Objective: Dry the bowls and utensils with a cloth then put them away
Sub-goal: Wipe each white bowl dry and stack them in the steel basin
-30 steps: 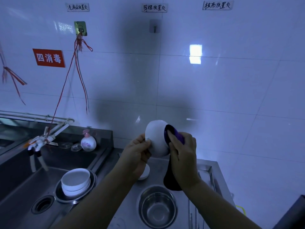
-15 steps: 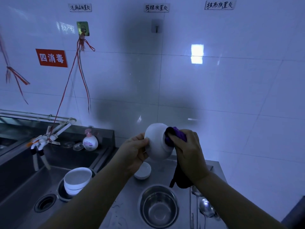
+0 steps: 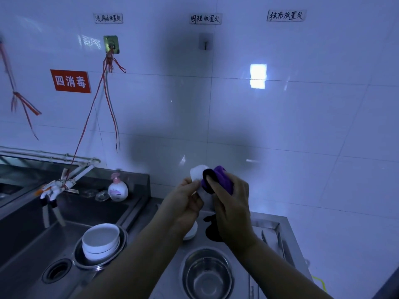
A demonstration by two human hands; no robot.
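My left hand (image 3: 185, 203) grips a small white bowl (image 3: 197, 175) held up above the steel counter. My right hand (image 3: 231, 203) holds a purple and black cloth (image 3: 218, 179) and presses it against the bowl's right side; the cloth's dark tail hangs below my hand. Much of the bowl is hidden by both hands. A stack of white bowls (image 3: 100, 241) sits in a steel basin (image 3: 121, 249) inside the sink at lower left. Another white dish (image 3: 191, 233) lies on the counter under my left hand. An empty steel bowl (image 3: 206, 275) stands at the counter's front.
A steel sink (image 3: 32, 251) with a drain hole (image 3: 57, 270) lies at left, with taps (image 3: 51, 190) and a soap pump bottle (image 3: 117, 190) behind it. Utensils (image 3: 280, 244) lie in a tray at the counter's right. The tiled wall stands close behind.
The bowl has been turned in my hands and more of it is covered. The cloth has bunched up over the bowl's right side as my right hand rubs it.
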